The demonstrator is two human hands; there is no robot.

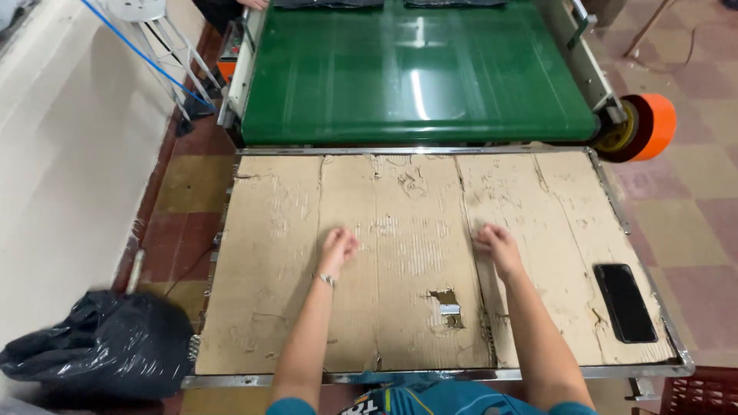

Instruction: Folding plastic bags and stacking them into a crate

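Observation:
My left hand (338, 247) rests on the worn cardboard sheet (269, 253) that covers a metal-framed table, fingers loosely curled and holding nothing. My right hand (498, 244) also lies on the cardboard, a little to the right of centre, fingers curled with nothing in them. A thin bracelet sits on my left wrist. A green conveyor belt (415, 77) runs up to the far edge of the table. Dark folded garments (330, 3) lie at the belt's far end.
A black phone (625, 301) lies on the cardboard near the right edge. A torn hole (447, 307) shows metal near the front. An orange roller (649, 127) sticks out right of the belt. A black plastic bag (100, 346) sits on the floor at left.

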